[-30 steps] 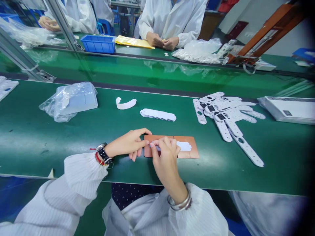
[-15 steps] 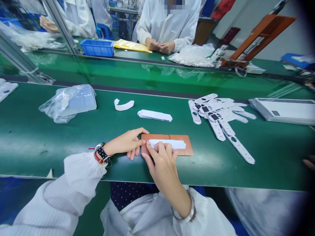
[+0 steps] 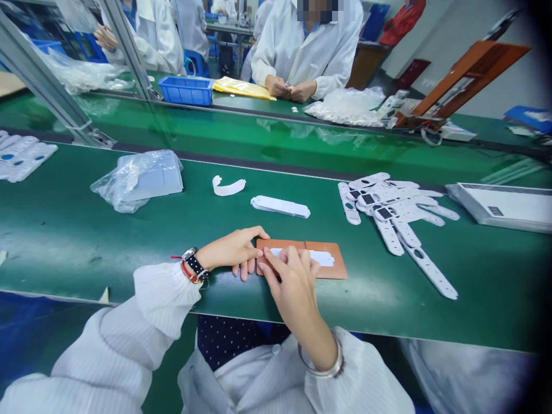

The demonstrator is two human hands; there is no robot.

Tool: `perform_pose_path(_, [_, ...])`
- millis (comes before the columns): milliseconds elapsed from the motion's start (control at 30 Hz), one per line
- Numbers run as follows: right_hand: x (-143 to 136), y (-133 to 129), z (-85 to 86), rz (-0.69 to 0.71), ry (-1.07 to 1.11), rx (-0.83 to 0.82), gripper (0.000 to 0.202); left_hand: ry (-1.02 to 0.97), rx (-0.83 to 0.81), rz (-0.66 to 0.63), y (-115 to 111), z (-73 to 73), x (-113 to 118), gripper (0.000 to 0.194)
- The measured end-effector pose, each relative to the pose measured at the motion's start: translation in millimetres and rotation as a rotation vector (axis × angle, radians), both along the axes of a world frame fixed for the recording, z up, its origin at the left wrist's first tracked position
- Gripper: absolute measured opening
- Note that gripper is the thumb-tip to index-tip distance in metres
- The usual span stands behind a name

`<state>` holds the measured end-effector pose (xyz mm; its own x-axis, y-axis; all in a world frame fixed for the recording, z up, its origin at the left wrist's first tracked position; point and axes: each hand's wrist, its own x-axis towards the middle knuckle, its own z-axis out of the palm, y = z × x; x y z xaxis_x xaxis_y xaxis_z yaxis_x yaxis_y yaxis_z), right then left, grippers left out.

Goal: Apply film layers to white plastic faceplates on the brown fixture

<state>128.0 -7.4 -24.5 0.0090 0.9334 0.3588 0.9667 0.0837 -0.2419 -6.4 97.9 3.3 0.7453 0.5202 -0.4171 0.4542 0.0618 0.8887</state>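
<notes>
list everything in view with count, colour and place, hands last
board: 1, brown, under the hands
flat strip: 1, white, on the board
strip stack: 1, white, beyond the board
curled strip: 1, white, left of the stack
strip heap: 1, white with dark patches, right
packet: 1, white, far right
plastic bag: 1, clear, table left
table: 1, green, beneath these
bin: 1, blue, far bench
folded sheet: 1, yellow, beside the bin
co-workers: several, mostly white coats, beyond
left hand: 1, bare, board's left end
right hand: 1, bare, over the strip
</notes>
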Motion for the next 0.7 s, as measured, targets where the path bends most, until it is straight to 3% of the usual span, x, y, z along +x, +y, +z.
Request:
perform_pose_path(200, [4.8, 6.5, -8.0, -0.103, 0.259, 0.153, 0.015, -0.031, -0.004, -0.002, 0.4, -2.6, -1.2, 0.021])
perform_pose_path(533, [0.9, 10.5, -9.6, -0.114, 0.341, 0.08, 0.013, 0.016, 0.045, 0.002, 0.3, -6.8, -2.4, 0.022])
perform_pose_path(700, [0.7, 8.5, -11.0, -0.06, 0.209, 0.086, 0.015, 0.008, -0.014, 0.01, -1.2, -3.1, -2.1, 0.032])
